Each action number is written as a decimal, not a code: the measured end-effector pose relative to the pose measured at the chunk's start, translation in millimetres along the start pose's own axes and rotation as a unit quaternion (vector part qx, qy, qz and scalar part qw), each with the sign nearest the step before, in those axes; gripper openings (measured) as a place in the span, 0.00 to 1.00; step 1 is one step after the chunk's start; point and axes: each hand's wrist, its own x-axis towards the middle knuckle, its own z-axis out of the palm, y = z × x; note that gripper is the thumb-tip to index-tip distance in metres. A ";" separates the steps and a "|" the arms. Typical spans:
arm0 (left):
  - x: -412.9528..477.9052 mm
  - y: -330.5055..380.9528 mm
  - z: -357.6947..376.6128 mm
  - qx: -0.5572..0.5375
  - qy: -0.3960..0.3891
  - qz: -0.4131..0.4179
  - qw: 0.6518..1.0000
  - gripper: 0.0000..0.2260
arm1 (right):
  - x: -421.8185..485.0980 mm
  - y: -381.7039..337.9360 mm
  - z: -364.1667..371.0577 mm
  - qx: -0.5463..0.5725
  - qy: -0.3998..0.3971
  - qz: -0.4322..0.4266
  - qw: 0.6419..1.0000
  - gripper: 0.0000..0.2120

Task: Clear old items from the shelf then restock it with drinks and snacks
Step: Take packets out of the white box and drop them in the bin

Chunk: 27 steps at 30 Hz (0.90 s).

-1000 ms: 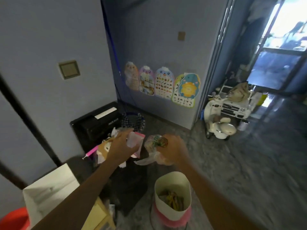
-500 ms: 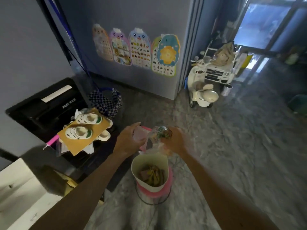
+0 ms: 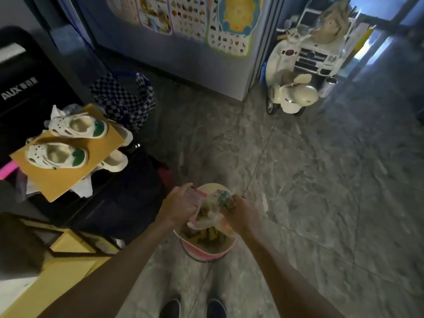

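Dropping old shelf items is the step in hand, by my reading. Both hands hang over the bin (image 3: 206, 251), which stands on the floor (image 3: 321, 180) just ahead of the person's feet (image 3: 169, 308). The left hand (image 3: 181, 207) has its fingers curled round a clear pouch (image 3: 195, 196) with a pink edge. The right hand (image 3: 241, 214) pinches a crumpled wrapper (image 3: 206, 222) with something green-printed inside. Both items sit above the bin's mouth, which already holds yellowish scraps.

To do it well, let go straight down over the middle of the mouth, not near the lip. Thin plastic can drift or catch on the liner's rim, so it is better to lower the hands a little before opening the fingers. The trailing wrapper should be inside the rim before it is released.

Room is tight on the left. A dark mass lies just beside the bin, a yellow box (image 3: 75, 246) sits near the left forearm, and a board (image 3: 57, 180) carrying sandals (image 3: 57, 154) overhangs further back. A checked bag (image 3: 124, 102) slumps beyond it. To the right and ahead the floor runs open as far as the scooter (image 3: 293, 97), so that is the easy side to turn away on.
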 end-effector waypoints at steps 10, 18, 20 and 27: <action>36.7 -96.5 104.2 0.025 -0.067 -0.011 0.997 0.35 | 15.2 50.3 155.2 -0.037 0.002 0.016 0.999 0.17; 29.6 -94.5 93.1 0.061 -0.063 0.029 0.996 0.37 | 7.1 40.0 144.4 -0.075 0.017 -0.022 0.997 0.11; 24.6 -84.2 77.9 0.076 -0.049 0.036 0.995 0.35 | 5.2 28.9 119.9 -0.065 0.015 -0.024 0.997 0.17; -1.2 -29.0 -6.3 0.081 0.011 0.074 0.994 0.36 | -7.2 -8.2 14.7 -0.066 0.033 -0.018 0.997 0.39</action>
